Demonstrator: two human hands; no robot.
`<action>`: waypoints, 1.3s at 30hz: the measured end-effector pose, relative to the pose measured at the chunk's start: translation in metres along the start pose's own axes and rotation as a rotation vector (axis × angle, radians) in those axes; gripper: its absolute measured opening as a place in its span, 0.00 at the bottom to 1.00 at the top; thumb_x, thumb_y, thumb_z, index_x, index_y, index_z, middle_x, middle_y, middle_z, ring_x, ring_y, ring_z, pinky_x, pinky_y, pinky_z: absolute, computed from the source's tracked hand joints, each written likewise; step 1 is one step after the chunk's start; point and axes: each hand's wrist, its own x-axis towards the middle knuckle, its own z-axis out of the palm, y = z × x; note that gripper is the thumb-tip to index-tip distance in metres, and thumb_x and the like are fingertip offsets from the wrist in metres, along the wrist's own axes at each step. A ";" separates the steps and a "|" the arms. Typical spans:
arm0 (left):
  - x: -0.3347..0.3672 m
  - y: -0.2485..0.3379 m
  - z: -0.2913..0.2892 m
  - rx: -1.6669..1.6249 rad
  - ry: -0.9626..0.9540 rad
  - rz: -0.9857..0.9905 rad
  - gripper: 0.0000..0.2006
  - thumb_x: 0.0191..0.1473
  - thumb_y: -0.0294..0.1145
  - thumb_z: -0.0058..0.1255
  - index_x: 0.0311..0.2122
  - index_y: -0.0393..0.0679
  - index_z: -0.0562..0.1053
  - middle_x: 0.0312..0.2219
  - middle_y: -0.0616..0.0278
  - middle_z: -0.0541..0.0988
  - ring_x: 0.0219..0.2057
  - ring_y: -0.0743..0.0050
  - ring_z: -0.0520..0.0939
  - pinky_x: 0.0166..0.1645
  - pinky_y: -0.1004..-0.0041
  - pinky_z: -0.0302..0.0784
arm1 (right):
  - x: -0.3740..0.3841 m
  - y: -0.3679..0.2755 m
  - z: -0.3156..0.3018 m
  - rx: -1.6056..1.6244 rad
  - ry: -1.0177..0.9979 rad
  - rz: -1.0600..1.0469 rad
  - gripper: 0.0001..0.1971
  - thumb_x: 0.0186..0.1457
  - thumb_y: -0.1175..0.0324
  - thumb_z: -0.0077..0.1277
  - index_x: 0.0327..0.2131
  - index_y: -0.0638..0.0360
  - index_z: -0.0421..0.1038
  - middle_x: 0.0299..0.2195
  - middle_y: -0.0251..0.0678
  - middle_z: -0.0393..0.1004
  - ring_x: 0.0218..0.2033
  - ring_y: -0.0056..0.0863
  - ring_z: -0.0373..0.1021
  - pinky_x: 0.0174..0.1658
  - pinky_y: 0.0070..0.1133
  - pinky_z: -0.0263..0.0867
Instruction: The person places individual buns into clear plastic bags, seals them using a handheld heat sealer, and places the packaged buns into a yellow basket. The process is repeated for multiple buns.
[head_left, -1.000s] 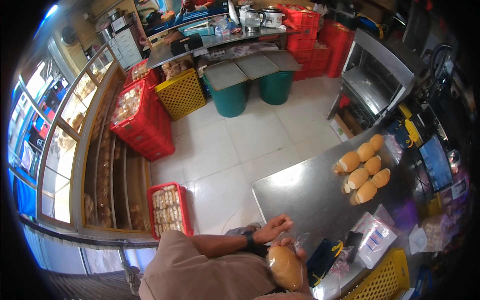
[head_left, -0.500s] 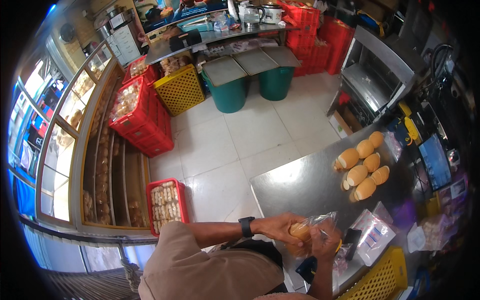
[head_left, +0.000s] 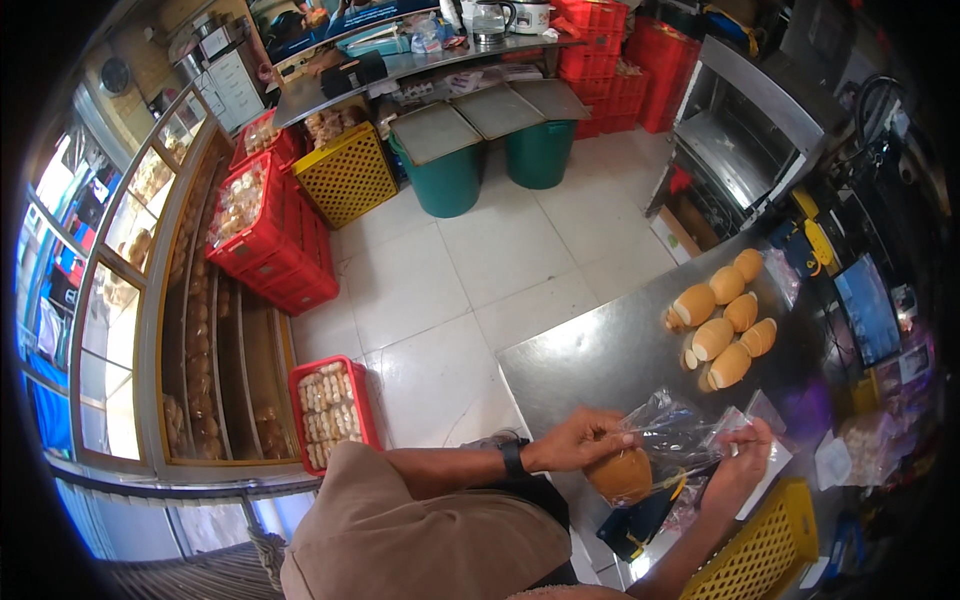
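A bread loaf [head_left: 620, 480] sits inside a clear plastic bag [head_left: 665, 412]. My left hand [head_left: 580, 440] is closed on the gathered plastic just above the loaf, which hangs at the near edge of the metal table [head_left: 570, 370]. My right hand [head_left: 738, 465] is over the printed plastic packets, fingers curled in a pinch. Clear film spreads between both hands; what the right fingertips grip is too small to tell. Farther up the table lies a group of golden bread loaves [head_left: 713, 338], some cut into slices.
A yellow crate [head_left: 760, 545] stands at the table's near right edge. On the floor at left is a red crate [head_left: 368, 410] of small breads. Stacked red crates [head_left: 290, 260] stand by the glass display case [head_left: 150, 300]. Green bins [head_left: 440, 185] are at the back.
My right hand has moved right, away from the loaf. The left hand has shifted from around the loaf to the bag's plastic above it. The view has tilted slightly.
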 end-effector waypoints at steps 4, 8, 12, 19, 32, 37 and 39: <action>-0.002 -0.019 0.003 -0.019 0.010 -0.063 0.15 0.64 0.40 0.51 0.37 0.35 0.78 0.28 0.64 0.77 0.33 0.85 0.73 0.37 0.75 0.71 | -0.045 0.061 -0.033 -0.421 -0.340 0.260 0.21 0.48 0.74 0.60 0.48 0.61 0.69 0.43 0.36 0.73 0.45 0.26 0.70 0.47 0.28 0.69; -0.001 -0.023 -0.004 0.074 -0.063 -0.052 0.14 0.64 0.37 0.51 0.39 0.35 0.79 0.31 0.62 0.78 0.34 0.82 0.75 0.38 0.75 0.72 | -0.034 0.092 -0.036 -0.080 -0.198 0.398 0.20 0.51 0.71 0.60 0.47 0.64 0.70 0.40 0.34 0.74 0.41 0.26 0.71 0.46 0.25 0.69; 0.005 -0.022 -0.014 0.111 -0.241 -0.146 0.15 0.61 0.39 0.56 0.43 0.35 0.77 0.32 0.60 0.80 0.34 0.80 0.77 0.38 0.76 0.73 | -0.039 0.071 0.008 -0.468 -0.329 0.157 0.10 0.52 0.68 0.61 0.32 0.66 0.76 0.29 0.32 0.76 0.31 0.23 0.71 0.39 0.22 0.68; 0.007 -0.021 -0.043 -0.023 -0.719 -0.221 0.11 0.58 0.32 0.55 0.43 0.38 0.75 0.33 0.60 0.79 0.36 0.76 0.78 0.38 0.74 0.74 | -0.048 0.077 0.078 -0.687 -0.899 -0.424 0.07 0.48 0.71 0.54 0.24 0.64 0.68 0.24 0.43 0.66 0.28 0.45 0.65 0.34 0.34 0.62; -0.001 -0.068 -0.056 -0.892 -0.318 -0.330 0.16 0.69 0.43 0.38 0.45 0.40 0.70 0.42 0.59 0.76 0.46 0.68 0.78 0.51 0.68 0.76 | -0.042 0.017 0.102 -0.813 -0.982 -0.338 0.37 0.36 0.61 0.70 0.50 0.63 0.66 0.51 0.49 0.69 0.53 0.48 0.67 0.58 0.37 0.60; 0.033 -0.014 -0.025 -0.988 0.022 -0.624 0.24 0.71 0.46 0.28 0.58 0.39 0.67 0.53 0.55 0.73 0.55 0.67 0.74 0.62 0.65 0.69 | -0.059 0.063 0.031 -1.115 -0.722 -0.644 0.50 0.35 0.54 0.74 0.60 0.62 0.57 0.55 0.46 0.68 0.56 0.45 0.67 0.59 0.35 0.63; 0.038 -0.020 -0.021 -0.663 -0.053 -0.380 0.26 0.71 0.47 0.26 0.59 0.37 0.66 0.57 0.54 0.71 0.56 0.66 0.74 0.62 0.66 0.68 | -0.080 0.093 0.020 -0.282 -0.423 0.316 0.35 0.55 0.49 0.56 0.59 0.59 0.60 0.55 0.41 0.70 0.55 0.41 0.69 0.58 0.36 0.65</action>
